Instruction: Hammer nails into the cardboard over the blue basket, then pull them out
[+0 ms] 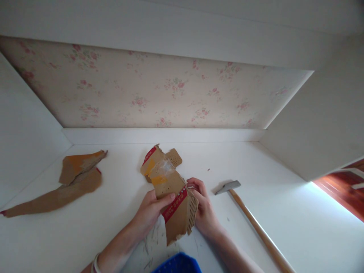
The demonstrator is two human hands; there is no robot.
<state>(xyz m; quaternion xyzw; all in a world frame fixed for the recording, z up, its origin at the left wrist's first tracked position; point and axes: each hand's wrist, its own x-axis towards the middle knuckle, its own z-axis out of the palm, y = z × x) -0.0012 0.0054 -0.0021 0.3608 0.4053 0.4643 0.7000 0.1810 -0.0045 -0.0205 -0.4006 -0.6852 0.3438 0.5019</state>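
Observation:
A torn piece of brown cardboard (173, 185) with red printed bands and strips of tape is held up in front of me. My left hand (153, 204) grips its left edge, the thumb lying across the front near the red band. At the right edge, my right hand (202, 206) has its fingers bent around the torn, corrugated side, partly hidden behind it. Behind the held piece, a small cardboard scrap (174, 157) with little holes shows on the white surface.
Torn cardboard strips (76, 182) lie at the left. A hammer (253, 220) with a wooden handle rests to the right. A blue plastic basket (179, 263) shows at the bottom edge. White panels and a floral-papered wall (170, 91) enclose the white tabletop (122, 163).

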